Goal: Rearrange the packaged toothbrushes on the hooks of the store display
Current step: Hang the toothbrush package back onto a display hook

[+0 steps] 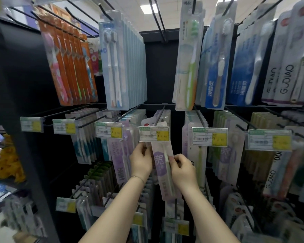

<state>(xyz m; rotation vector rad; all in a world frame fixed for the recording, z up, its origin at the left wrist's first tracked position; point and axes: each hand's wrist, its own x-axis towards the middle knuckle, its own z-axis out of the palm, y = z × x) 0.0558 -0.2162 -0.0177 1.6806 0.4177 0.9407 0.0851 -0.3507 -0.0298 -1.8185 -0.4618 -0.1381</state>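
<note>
A lilac packaged toothbrush point(161, 161) hangs in the middle row of the display, just below a green-and-yellow price tag point(154, 134) at the tip of its hook point(160, 115). My left hand point(141, 161) grips the pack's left edge near the top. My right hand point(182, 170) pinches its right edge lower down. The pack's top is hidden behind the price tag, so I cannot tell whether it is on the hook. More lilac packs point(165, 115) hang further back on the same hook.
Black wire hooks carry rows of packs all around: orange packs point(67, 64) upper left, pale blue packs point(123, 67) above, a green toothbrush pack point(188, 65) upper right. Price tags jut out at hand height. Lower hooks with packs point(95, 186) sit beneath my forearms.
</note>
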